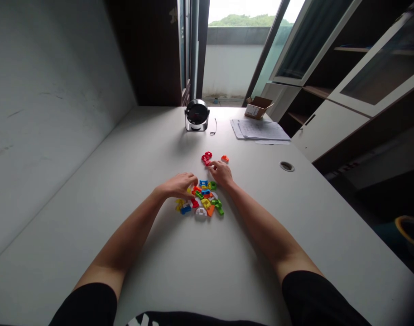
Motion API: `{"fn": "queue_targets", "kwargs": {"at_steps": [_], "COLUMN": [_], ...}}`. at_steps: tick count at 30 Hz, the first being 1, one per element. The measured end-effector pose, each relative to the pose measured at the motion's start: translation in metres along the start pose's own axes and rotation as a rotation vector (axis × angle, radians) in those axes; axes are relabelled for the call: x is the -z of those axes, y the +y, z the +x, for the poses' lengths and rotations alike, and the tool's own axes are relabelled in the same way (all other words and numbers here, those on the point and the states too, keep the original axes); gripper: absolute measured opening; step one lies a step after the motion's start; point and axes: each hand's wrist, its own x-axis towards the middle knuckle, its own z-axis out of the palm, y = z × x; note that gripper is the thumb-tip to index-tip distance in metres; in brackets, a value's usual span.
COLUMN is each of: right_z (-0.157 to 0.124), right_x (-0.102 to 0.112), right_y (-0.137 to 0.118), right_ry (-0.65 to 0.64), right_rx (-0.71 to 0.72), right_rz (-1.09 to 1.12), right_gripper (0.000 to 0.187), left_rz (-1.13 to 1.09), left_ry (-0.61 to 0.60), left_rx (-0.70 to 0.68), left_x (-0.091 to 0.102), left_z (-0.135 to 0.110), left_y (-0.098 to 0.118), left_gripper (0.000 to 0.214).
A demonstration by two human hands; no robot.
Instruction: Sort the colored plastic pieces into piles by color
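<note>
Small plastic pieces in several colours lie in a loose pile (206, 203) on the white table. My left hand (180, 184) is over the pile's left edge, thumb and fingers apart around its red and orange pieces; no piece is visibly gripped. Just beyond the pile, my right hand (221, 173) has its thumb and fingertips closed on a red plastic piece (208, 163). That piece is beside a small cluster of red pieces (206, 156). A single orange piece (225, 158) lies apart, to the right of the cluster. The pieces' exact shapes are too small to make out.
A small black round-headed device on a stand (196, 115) is at the back, with a short cord (214, 127) beside it. Papers (261, 130) and an open cardboard box (257, 108) sit at the back right. A round cable hole (286, 166) is set in the tabletop.
</note>
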Motion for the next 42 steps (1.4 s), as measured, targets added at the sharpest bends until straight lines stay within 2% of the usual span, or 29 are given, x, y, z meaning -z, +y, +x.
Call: {"fn": "queue_targets", "kwargs": {"at_steps": [4,8,11,17,23,27,30,35,39,42], "right_z": [0.0,0.0,0.0,-0.001,0.0,0.001,0.001,0.0,0.0,-0.003], "right_x": [0.0,0.001,0.001,0.001,0.0,0.0,-0.001,0.0,0.0,0.002], "right_y": [0.0,0.0,-0.001,-0.001,0.0,0.0,0.0,0.0,-0.002,-0.007], "right_ry": [-0.01,-0.009,-0.004,-0.015,-0.006,-0.007,-0.007,-0.004,0.009,-0.042], "right_rx": [-0.008,-0.007,0.0,-0.003,0.006,0.006,0.003,0.006,0.019,0.071], "right_rz": [-0.005,-0.004,0.001,0.002,-0.001,-0.011,-0.014,-0.009,0.015,0.047], "right_gripper": [0.021,0.021,0.021,0.021,0.022,0.021,0.022,0.022,0.022,0.021], "left_rz": [-0.072,-0.055,-0.098,-0.117,-0.065,-0.112,-0.167,-0.279,-0.336,-0.393], "left_ry": [0.107,0.198,0.144,-0.005,0.013,0.054,0.064,0.162,0.381,0.515], "left_rx": [0.029,0.073,0.061,0.003,0.034,0.006,-0.006,0.026,0.089,0.19], "left_x": [-0.006,-0.01,-0.007,0.002,0.0,-0.003,-0.005,-0.006,-0.013,-0.024], "left_z": [0.005,0.008,0.007,0.001,0.002,0.004,0.004,0.007,0.012,0.016], "left_y": [-0.015,-0.024,-0.023,-0.011,0.0,-0.003,-0.007,-0.018,-0.031,-0.036], "left_gripper": [0.024,0.019,0.021,0.042,0.034,0.022,0.021,0.024,0.026,0.027]}}
